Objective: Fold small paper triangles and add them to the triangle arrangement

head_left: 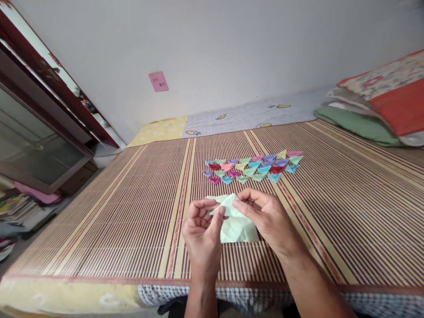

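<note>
Between my two hands is a pale green sheet of folded paper [228,204], its top brought to a point. My left hand [203,225] pinches its left side with the thumb in front. The thumb and fingers of my right hand [261,212] grip it near the peak. Below lies more pale green paper [239,229], flat on the mat; whether it joins the held piece I cannot tell. Just beyond my hands, rows of small folded paper shapes [248,171] in many colours rest on the mat.
A striped bamboo mat [132,212] covers the bed. Folded bedding and a red floral pillow [397,97] are piled at the back right. On the wall behind hangs a pink note [158,81]. A glass-fronted cabinet [36,141] stands at the left.
</note>
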Tool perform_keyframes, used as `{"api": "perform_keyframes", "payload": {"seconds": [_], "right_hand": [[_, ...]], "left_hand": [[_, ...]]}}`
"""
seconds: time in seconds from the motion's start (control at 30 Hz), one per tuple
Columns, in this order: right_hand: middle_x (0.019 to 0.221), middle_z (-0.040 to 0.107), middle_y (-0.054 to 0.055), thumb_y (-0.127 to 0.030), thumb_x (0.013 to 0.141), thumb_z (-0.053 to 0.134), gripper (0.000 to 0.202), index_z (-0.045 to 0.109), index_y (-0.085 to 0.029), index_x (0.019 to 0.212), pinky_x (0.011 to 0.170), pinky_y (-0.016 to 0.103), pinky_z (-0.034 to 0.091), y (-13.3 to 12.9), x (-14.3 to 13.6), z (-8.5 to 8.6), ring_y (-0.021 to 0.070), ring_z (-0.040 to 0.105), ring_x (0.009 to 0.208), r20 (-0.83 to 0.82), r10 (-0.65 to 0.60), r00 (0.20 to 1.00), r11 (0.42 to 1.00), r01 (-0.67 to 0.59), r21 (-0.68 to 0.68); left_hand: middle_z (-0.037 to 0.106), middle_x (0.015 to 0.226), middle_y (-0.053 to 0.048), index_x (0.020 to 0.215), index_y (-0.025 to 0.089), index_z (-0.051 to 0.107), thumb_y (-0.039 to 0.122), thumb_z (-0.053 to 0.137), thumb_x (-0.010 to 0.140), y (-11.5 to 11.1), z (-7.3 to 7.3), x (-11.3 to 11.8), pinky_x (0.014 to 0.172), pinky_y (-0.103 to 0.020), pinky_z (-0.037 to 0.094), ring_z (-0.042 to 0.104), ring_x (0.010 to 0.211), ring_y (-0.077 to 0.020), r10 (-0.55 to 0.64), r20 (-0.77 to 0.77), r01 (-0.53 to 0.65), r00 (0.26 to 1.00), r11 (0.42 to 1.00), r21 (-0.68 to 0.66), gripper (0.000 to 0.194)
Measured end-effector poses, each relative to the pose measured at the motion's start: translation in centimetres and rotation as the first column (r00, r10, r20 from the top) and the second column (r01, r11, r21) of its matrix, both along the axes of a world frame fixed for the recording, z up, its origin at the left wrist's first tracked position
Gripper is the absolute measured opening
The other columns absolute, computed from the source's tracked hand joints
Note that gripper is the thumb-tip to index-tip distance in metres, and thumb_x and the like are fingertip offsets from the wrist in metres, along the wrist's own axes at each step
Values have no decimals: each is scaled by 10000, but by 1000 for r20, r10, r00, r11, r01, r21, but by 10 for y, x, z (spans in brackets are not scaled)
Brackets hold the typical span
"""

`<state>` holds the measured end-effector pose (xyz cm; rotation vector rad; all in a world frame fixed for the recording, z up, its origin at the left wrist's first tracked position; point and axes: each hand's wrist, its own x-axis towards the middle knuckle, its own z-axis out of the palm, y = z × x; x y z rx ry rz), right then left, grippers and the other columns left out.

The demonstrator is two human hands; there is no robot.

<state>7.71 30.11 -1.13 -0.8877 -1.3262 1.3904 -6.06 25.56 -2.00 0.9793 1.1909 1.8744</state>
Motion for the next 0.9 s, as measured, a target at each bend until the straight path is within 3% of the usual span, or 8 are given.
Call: {"api": "perform_keyframes", "payload": {"seconds": [0.17,0.33,0.57,0.67,0.77,0.9], "right_hand": [[715,656,13,-414,870,741,245,679,-191,790,561,249,478,0,-1,-4,154,579,634,36,-51,998,998,49,42],[734,636,1,-430,846,781,266,668,-192,812,572,241,457,1,-1,-8,141,557,640,-70,-46,997,999,44,-24],[728,608,-4,-417,871,743,257,651,-187,800,573,241,417,3,5,-4,132,533,644,-28,-24,999,999,25,21],[731,609,-1,-385,882,718,226,652,-183,805,584,246,432,4,9,-3,137,542,658,63,81,995,995,-84,57],[734,611,-4,-324,881,697,166,650,-185,802,602,247,453,4,10,-3,139,558,675,145,148,978,981,-163,100],[737,620,-8,-283,893,668,135,657,-185,801,604,239,458,5,11,-5,132,569,678,205,153,967,976,-180,123]], "left_hand": [[765,837,-33,954,176,685,255,869,780,-1,3,3,667,-233,644,756,709,-146,-12,22,13,1000,1000,-18,264],[775,834,-27,983,179,689,239,874,780,0,0,2,693,-246,649,764,711,-148,-8,52,9,999,1000,-26,282],[762,772,-6,970,189,685,253,846,822,3,-3,-12,709,-233,596,734,703,-131,62,160,-61,985,998,-11,227],[756,856,-36,999,183,729,327,831,836,1,1,-17,730,-234,561,708,794,-144,-103,61,107,993,992,-69,240],[719,817,-36,893,165,750,323,887,759,-1,3,-16,678,-247,523,648,742,-150,-320,-16,312,947,931,-188,249],[684,733,-29,750,149,715,314,898,733,-2,4,-12,669,-262,476,596,695,-147,-381,8,370,925,894,-251,247]]}}
